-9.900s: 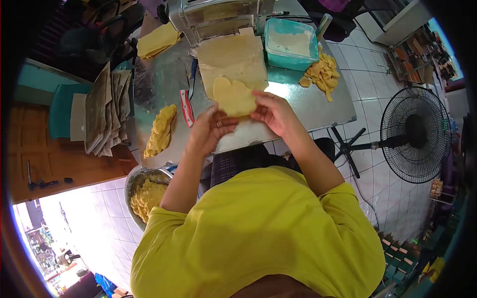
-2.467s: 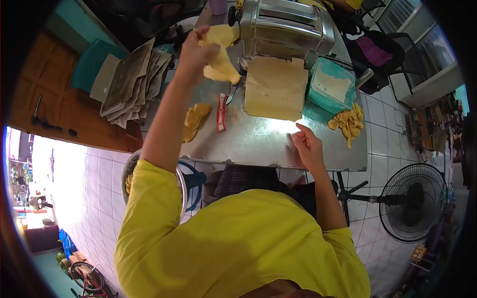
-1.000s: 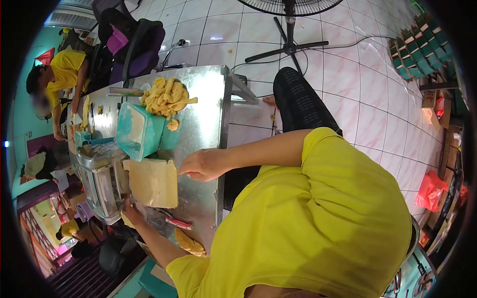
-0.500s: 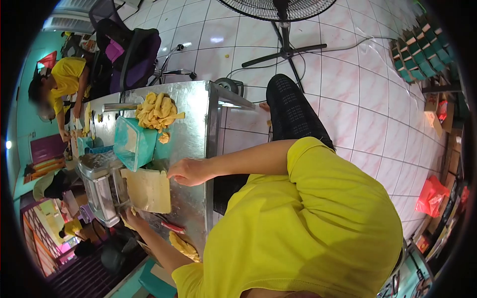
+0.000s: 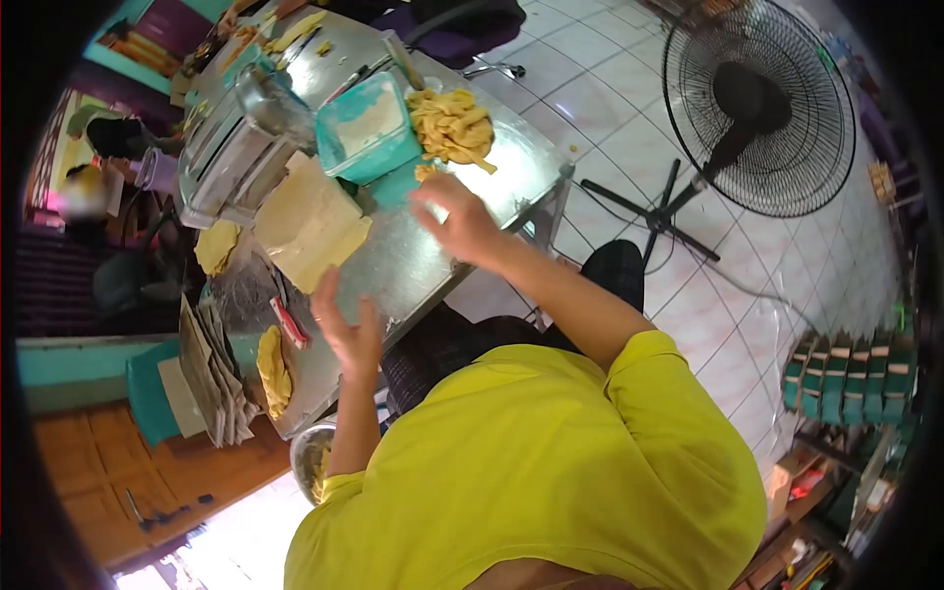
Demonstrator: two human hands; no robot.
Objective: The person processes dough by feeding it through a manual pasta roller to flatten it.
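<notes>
My left hand (image 5: 346, 329) is raised over the steel table (image 5: 413, 265), fingers apart and empty, near the lower corner of a cardboard-like sheet (image 5: 310, 221). My right hand (image 5: 457, 221) hovers near the table's edge, fingers spread, holding nothing. A teal tub (image 5: 366, 133) with pale powder stands beyond it, beside a heap of yellow dough strips (image 5: 450, 126). The sheet lies against a metal roller machine (image 5: 236, 157). A flat dough piece (image 5: 217, 246) lies at the machine's near end. Closer to me are a red-handled tool (image 5: 289, 323) and a folded dough piece (image 5: 274, 374).
A standing fan (image 5: 752, 93) is on the tiled floor at the right. Stacked cardboard pieces (image 5: 211, 374) stand left of the table, and a metal bowl (image 5: 313, 462) sits below its near corner. Another person's hands show at the far end.
The view has turned and shifted. My left hand has come away from the machine and opened. My right hand has lifted and spread its fingers. A flat dough piece now shows beside the machine.
</notes>
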